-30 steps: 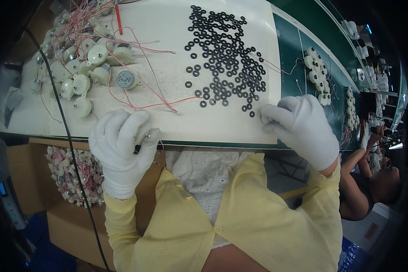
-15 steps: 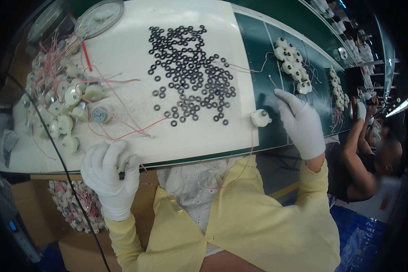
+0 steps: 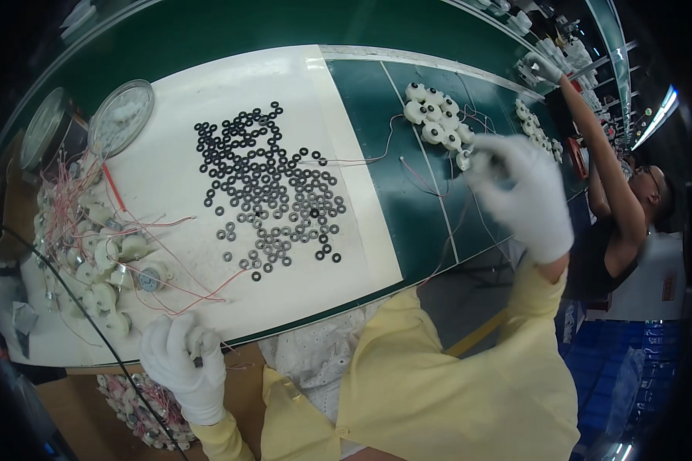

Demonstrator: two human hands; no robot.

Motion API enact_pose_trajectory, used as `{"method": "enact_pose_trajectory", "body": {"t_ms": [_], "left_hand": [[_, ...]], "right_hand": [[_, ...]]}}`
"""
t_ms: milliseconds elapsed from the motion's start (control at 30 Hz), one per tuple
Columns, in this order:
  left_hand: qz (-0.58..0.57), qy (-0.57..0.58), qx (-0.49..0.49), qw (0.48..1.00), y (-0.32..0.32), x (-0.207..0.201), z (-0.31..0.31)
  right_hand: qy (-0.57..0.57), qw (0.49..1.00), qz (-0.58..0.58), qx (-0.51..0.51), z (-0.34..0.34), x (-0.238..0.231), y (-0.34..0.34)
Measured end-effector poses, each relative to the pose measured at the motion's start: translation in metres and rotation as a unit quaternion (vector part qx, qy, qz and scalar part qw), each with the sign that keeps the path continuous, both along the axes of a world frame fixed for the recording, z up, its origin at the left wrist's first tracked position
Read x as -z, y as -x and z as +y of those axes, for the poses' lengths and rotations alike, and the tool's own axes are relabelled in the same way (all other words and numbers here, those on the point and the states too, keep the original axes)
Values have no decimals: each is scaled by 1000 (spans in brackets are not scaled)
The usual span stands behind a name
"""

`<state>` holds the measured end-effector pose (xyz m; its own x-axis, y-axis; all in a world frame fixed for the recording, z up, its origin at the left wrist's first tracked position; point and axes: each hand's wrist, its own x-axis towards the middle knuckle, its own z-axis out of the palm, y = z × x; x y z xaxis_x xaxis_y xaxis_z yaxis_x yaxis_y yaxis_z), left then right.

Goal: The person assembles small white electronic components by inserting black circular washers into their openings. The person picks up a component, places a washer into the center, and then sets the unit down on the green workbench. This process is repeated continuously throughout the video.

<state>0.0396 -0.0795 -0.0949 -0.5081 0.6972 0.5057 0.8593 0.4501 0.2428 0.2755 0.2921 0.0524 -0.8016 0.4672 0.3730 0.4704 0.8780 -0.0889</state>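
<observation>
My white-gloved left hand [image 3: 181, 357] is closed at the table's near edge. A small motor [image 3: 198, 361] is mostly hidden in its fingers, with thin wires beside it. My gloved right hand [image 3: 523, 192], smeared by motion, is closed at the near-right end of a cluster of cream-coloured motors [image 3: 440, 123] topped with black rings. Its fingers appear to hold another cream motor, largely covered, and a pinkish wire trails down from there. Many loose black rings [image 3: 257, 169] lie spread over the white sheet [image 3: 346, 273] between my hands.
A tangled pile of motors [image 3: 92, 253] with pink wires sits at left, by a red stick [image 3: 114, 187] and a round clear dish [image 3: 121, 117]. A black cable [image 3: 69, 280] crosses the left side. Below, a cardboard box [image 3: 77, 403] holds more motors. A co-worker [image 3: 615, 207] sits at right.
My right hand has moved away to the motor cluster, and the cream motor from the white sheet's edge has gone with it. The view has shifted; my left hand stays closed near the edge.
</observation>
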Motion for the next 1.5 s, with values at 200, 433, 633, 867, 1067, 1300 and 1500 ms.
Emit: {"method": "enact_pose_trajectory", "body": {"t_ms": [200,433,633,867,1067,1300,1500], "left_hand": [[8,5,6,1000,0,-5,4],[14,5,8,1000,2,-7,7],[22,1,-2,1000,2,-1,4],[37,-19,20,999,4,2,2],[76,-37,26,996,2,-14,-6],[89,-43,86,991,-11,-45,-16],[49,-126,328,935,-35,-101,49]], "right_hand": [[-19,994,-107,-1,116,-17,-26],[73,966,-242,53,179,24,-5],[246,953,-170,52,173,35,-5],[198,976,-86,18,180,63,-17],[155,986,-24,64,164,52,-21],[115,992,22,36,132,37,-6],[675,625,140,-366,5,43,22]]}}
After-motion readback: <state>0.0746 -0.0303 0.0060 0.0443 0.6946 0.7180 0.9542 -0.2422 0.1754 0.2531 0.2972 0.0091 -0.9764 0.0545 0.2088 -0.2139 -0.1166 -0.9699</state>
